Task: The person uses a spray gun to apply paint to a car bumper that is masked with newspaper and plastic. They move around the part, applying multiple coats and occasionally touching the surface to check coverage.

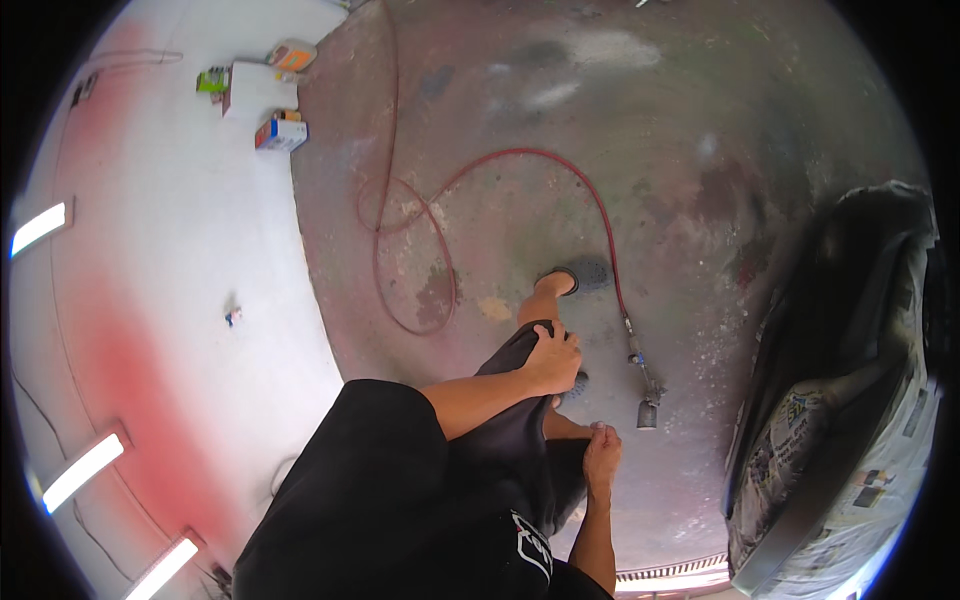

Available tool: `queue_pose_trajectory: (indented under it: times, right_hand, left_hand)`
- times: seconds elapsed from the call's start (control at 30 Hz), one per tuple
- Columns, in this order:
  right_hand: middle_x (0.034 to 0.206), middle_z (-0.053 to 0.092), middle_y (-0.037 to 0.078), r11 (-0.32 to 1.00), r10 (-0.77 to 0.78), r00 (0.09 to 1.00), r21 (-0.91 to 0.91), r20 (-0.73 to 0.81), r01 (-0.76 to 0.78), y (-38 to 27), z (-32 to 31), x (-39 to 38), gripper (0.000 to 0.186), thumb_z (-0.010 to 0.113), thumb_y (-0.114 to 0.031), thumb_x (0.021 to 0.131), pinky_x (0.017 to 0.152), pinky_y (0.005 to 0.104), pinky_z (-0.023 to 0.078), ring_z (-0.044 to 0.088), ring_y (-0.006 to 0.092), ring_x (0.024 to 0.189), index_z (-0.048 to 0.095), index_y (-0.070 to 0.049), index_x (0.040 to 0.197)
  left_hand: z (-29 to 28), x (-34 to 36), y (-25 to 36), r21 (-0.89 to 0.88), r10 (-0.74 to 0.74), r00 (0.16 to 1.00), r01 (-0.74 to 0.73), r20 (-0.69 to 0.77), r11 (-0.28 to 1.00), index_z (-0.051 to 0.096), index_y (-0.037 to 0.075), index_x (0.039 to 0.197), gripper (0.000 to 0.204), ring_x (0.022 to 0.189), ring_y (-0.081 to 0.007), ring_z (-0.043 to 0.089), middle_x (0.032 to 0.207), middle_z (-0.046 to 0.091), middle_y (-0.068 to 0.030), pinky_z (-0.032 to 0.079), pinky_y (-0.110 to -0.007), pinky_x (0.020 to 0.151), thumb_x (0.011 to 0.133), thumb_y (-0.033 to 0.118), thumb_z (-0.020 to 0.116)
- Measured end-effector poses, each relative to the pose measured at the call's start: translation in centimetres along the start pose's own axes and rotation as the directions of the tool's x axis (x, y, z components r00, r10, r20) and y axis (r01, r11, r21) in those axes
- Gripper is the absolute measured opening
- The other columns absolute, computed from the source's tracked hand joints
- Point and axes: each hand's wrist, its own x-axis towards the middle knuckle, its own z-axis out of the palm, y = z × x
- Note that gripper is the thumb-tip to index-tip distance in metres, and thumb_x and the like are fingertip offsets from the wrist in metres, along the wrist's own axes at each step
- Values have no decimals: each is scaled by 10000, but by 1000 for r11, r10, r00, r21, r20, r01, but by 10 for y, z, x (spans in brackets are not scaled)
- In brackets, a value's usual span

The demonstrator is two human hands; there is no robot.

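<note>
My left hand [553,362] is closed on one leg of my dark shorts [490,420], near the knee, with its fingers curled over the cloth. Lower down, my right hand [603,455] pinches the hem of the other leg and draws the fabric outward. To the right of my hands a spray gun [648,410] with a grey metal cup lies on the floor, touched by neither hand. A red air hose [603,215] runs from it. Below my bare legs are dark clog-like shoes [590,275], one partly hidden behind my left hand.
The hose loops across the stained concrete floor [500,90]. On the right stands a large dark panel [850,290], partly wrapped in printed plastic sheeting [885,490]. Along the white, red-misted wall [200,250] are a small box [282,132], a jug [292,55] and lit tube lamps [83,470].
</note>
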Motion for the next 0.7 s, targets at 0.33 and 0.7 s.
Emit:
queue_pose_trajectory:
  times: [0.33,0.7]
  right_hand:
    - [1703,337,415,841,-20,873,-463,487,278,69,36,-103,1041,714,-536,1041,1287,570,373,443,554,1533,250,145,1678]
    - [1688,325,436,539,33,761,-653,648,532,95,68,-172,1204,793,-583,961,1260,561,417,454,598,1506,170,136,1697]
  left_hand:
    - [146,-141,37,-380,-266,926,152,-267,912,833,34,1126,348,1476,-484,494,1391,715,-131,386,-746,1115,914,286,722]
    - [317,-311,7,-968,-964,113,-47,240,-246,802,94,1169,287,1023,-411,770,1074,804,-208,584,-505,961,1066,278,608]
